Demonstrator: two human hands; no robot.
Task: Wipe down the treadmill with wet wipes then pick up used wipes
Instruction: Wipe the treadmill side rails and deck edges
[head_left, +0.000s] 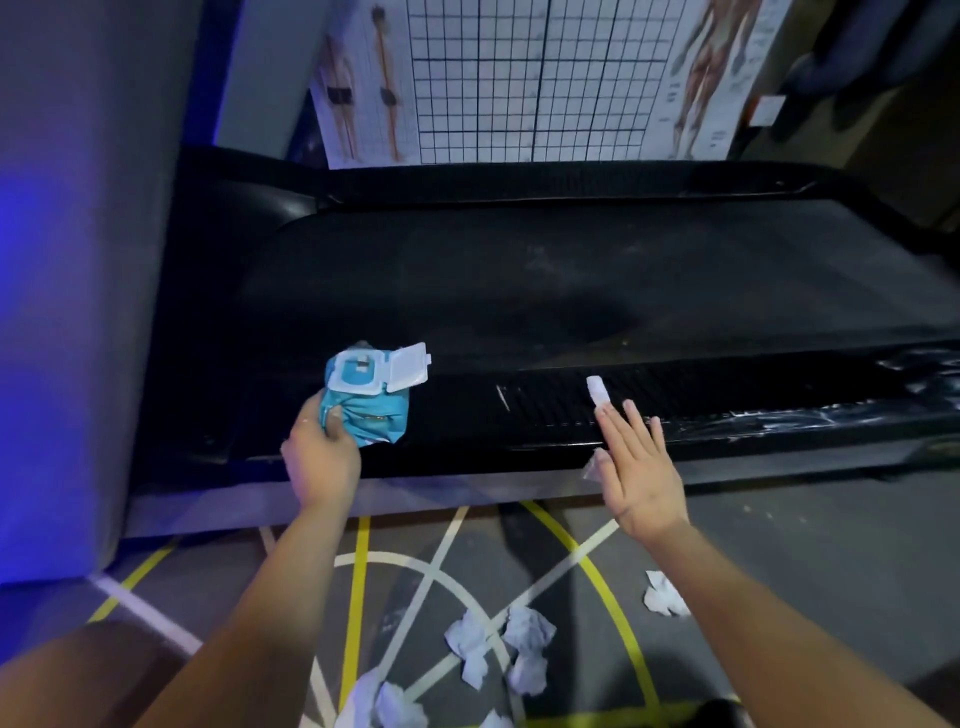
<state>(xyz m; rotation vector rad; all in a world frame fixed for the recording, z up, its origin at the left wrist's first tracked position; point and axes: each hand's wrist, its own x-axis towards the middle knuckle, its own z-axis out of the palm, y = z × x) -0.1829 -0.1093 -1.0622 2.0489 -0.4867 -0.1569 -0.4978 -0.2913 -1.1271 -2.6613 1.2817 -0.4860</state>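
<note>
The black treadmill (519, 280) lies across the view, its near side rail (737, 400) showing wet streaks at the right. My left hand (322, 457) grips a teal wet wipe pack (371, 400) that rests on the rail's left end, its white lid flipped open. My right hand (641, 467) hovers flat over the rail with fingers spread. A white wrap covers its index fingertip, and a small whitish scrap shows beside the thumb. Several crumpled used wipes (498, 649) lie on the floor below, one more used wipe (665, 595) next to my right forearm.
A grey pillar (67, 260) stands at the left, close to the treadmill's end. Posture charts and a grid poster (530, 78) hang behind the treadmill. The floor (805, 571) is grey with yellow and white lines.
</note>
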